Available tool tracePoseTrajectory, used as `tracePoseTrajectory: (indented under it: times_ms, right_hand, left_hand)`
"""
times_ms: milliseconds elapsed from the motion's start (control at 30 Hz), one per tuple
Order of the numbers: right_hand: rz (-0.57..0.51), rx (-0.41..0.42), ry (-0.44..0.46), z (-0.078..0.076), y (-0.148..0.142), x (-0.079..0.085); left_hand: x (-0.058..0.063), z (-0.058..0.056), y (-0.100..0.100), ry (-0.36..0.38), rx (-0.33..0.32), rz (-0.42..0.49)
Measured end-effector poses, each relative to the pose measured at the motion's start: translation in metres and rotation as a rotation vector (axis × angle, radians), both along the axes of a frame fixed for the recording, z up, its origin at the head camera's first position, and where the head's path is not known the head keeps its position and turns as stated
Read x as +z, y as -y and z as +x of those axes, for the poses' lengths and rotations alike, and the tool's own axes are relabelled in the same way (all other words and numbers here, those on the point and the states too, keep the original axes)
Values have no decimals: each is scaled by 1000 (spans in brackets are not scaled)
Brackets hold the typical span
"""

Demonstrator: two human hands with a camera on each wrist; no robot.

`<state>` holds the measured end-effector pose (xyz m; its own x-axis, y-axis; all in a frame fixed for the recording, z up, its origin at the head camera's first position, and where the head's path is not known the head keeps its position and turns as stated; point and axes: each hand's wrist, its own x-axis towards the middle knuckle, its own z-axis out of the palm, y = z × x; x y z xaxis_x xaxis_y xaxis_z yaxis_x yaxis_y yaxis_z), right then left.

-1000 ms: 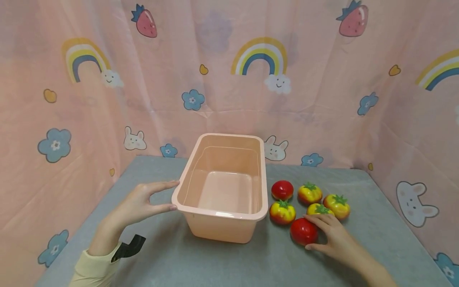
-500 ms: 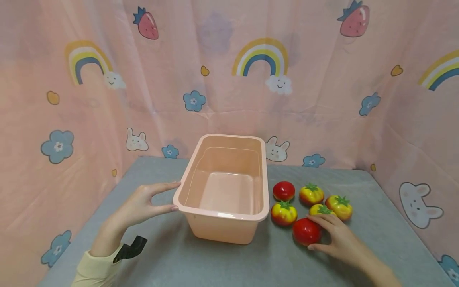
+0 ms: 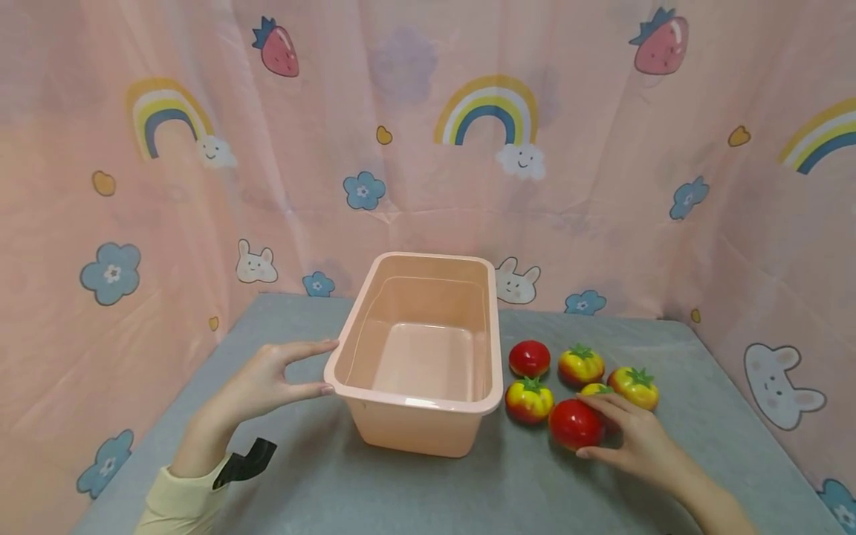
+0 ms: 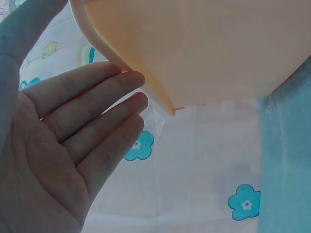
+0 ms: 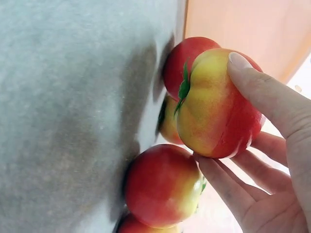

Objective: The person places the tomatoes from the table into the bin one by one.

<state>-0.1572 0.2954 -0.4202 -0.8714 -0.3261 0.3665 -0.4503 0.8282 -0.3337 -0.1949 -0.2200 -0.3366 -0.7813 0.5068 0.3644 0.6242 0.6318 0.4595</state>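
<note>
Peach-coloured plastic forms the rectangular bin [image 3: 414, 427] that we see standing on the grey table [image 3: 301, 490]. At its near left corner we find the person's left hand [image 3: 264, 383], fingers straight and thumb spread well apart from them, the tips touching the rim [image 3: 331, 364]. To the right of the bin, the right hand [image 3: 638, 440] has its thumb and fingers clamped on a glossy tomato [image 3: 575, 426]. From the head we see its red skin; from the right wrist we see its yellow part too, with the green calyx [image 5: 183, 90] turned toward the table. We cannot tell whether it touches the table. Near it we count five more: a red tomato [image 3: 530, 359] and a yellow-and-red tomato [image 3: 528, 401] beside the bin, a back tomato [image 3: 581, 366], a far-right tomato [image 3: 633, 388], and a mostly hidden tomato [image 3: 591, 389] behind the gripped one. We also see a cream sleeve [image 3: 180, 496] with a black strap [image 3: 245, 463], and a pink printed curtain [image 3: 435, 37].
</note>
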Motion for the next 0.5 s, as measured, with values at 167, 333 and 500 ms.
tracePoseTrajectory:
  times_ms: [167, 333, 500]
  right_hand:
    - [-41, 6, 41, -1, 0, 4]
    - [-46, 2, 63, -2, 1, 10]
    - [-24, -5, 66, -4, 3, 17]
  left_hand:
    - [0, -1, 0, 0, -10, 9]
    - [-1, -2, 0, -1, -20, 18]
    - [0, -2, 0, 0, -19, 22]
